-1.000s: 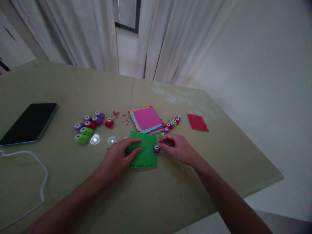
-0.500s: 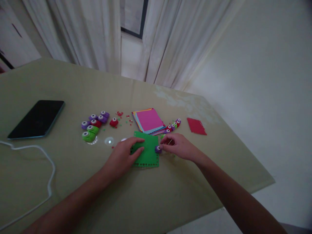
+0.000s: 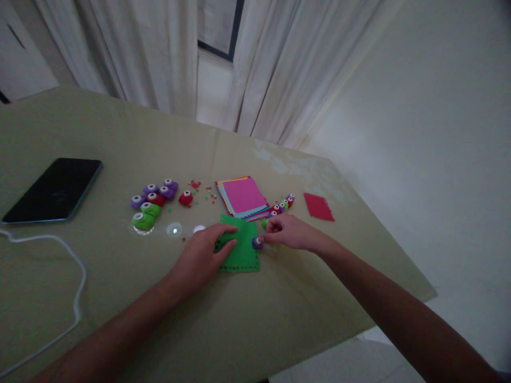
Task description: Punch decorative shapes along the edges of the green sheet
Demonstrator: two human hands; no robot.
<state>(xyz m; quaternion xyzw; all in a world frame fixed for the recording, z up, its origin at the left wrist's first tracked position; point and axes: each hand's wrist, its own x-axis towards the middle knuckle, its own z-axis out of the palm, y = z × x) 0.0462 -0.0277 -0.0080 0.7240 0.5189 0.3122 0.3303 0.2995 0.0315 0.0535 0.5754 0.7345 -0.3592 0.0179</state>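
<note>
A green paper square (image 3: pixel 241 249) with punched holes along its edges lies on the table in front of me. My left hand (image 3: pixel 205 254) rests flat on its left part, fingers stretched out, pinning it down. My right hand (image 3: pixel 288 234) pinches a small purple paper punch (image 3: pixel 257 242) that sits at the sheet's right edge. A stack of coloured paper (image 3: pixel 242 197), pink sheet on top, lies just behind the green square.
A row of small punches (image 3: pixel 282 205) runs right of the stack, and a red punched sheet (image 3: pixel 318 207) lies further right. Larger purple, red and green punches (image 3: pixel 152 202) cluster at left. A dark phone (image 3: pixel 53 189) and white cable (image 3: pixel 67 266) lie far left. Paper bits (image 3: pixel 202 190) are scattered.
My hands keep their places on the green sheet and purple punch. The view has shifted slightly, so everything sits a little higher and to the left.
</note>
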